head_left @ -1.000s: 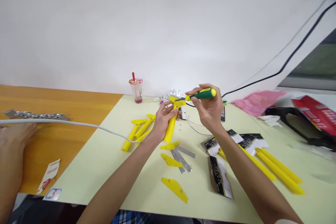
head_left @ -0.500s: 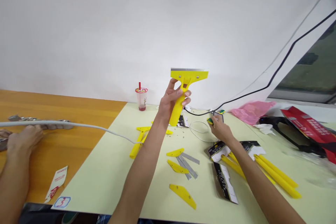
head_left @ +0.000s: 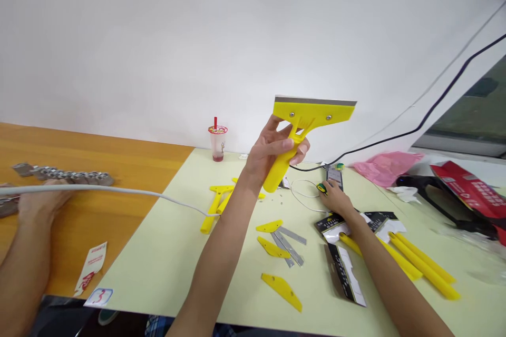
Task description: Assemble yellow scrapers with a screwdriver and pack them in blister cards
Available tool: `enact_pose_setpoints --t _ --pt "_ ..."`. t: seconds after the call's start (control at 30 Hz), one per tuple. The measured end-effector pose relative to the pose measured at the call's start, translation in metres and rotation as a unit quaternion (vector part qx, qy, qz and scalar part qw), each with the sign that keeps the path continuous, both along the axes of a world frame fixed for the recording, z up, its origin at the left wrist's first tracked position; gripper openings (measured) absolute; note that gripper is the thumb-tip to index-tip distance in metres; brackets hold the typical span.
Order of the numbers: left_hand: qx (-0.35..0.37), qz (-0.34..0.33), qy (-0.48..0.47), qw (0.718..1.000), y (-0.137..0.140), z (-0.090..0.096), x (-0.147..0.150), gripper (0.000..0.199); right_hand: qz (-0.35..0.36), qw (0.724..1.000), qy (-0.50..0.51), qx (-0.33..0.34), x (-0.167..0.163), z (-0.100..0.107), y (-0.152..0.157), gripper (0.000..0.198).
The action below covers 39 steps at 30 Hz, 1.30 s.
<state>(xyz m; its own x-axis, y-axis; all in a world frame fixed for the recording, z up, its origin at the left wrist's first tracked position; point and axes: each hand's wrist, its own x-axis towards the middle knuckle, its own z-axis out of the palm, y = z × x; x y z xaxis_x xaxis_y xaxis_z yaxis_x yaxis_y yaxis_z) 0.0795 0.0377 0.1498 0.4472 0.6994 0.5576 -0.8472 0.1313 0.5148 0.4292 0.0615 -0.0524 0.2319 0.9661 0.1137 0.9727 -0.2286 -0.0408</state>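
My left hand (head_left: 279, 150) is closed around the handle of a yellow scraper (head_left: 312, 113), raised above the table with its metal blade edge up. Two screws show in the scraper's head. Low over the table at the back, my right hand (head_left: 336, 199) has its fingers around a screwdriver (head_left: 322, 188) with a green-and-yellow handle; its shaft is hard to see. A phone-like device (head_left: 334, 175) lies just beyond that hand. On the near table are loose yellow blade covers (head_left: 281, 290) and several flat grey blades (head_left: 290, 248).
More yellow scrapers (head_left: 215, 205) lie left of my left forearm. Black-and-white packaging cards (head_left: 346, 274) and yellow handles (head_left: 425, 268) are at right. A drink cup (head_left: 217, 143) stands near the wall. A white cable (head_left: 118, 188) crosses the left. Another person's hand (head_left: 43, 202) works there.
The scraper in my left hand has come nearer and shifted right in view. My right hand has lowered toward the table with the screwdriver.
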Motion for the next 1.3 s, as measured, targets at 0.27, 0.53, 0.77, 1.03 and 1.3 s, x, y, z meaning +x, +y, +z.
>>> enact_pose_setpoints --t 0.27,0.53,0.77,1.03,1.3 --pt "-0.031 -0.010 0.064 0.997 0.000 -0.011 -0.011 0.067 0.006 1.000 0.009 -0.003 0.003 -0.001 0.003 0.039" --pt "-0.013 0.067 0.246 0.967 -0.004 -0.065 -0.038 0.053 -0.004 1.000 -0.005 -0.003 -0.003 0.003 -0.004 0.042" --pt "-0.192 0.166 0.353 0.901 -0.023 -0.148 -0.049 0.053 0.005 0.999 -0.028 0.016 -0.013 0.012 -0.011 0.043" --pt "-0.236 0.141 0.298 0.914 -0.029 -0.174 -0.055 0.043 0.107 0.993 -0.024 0.050 -0.073 0.029 0.019 0.042" --pt "-0.280 0.156 0.239 0.917 -0.027 -0.184 -0.065 0.037 0.139 0.989 0.031 0.042 -0.128 0.044 0.069 0.055"
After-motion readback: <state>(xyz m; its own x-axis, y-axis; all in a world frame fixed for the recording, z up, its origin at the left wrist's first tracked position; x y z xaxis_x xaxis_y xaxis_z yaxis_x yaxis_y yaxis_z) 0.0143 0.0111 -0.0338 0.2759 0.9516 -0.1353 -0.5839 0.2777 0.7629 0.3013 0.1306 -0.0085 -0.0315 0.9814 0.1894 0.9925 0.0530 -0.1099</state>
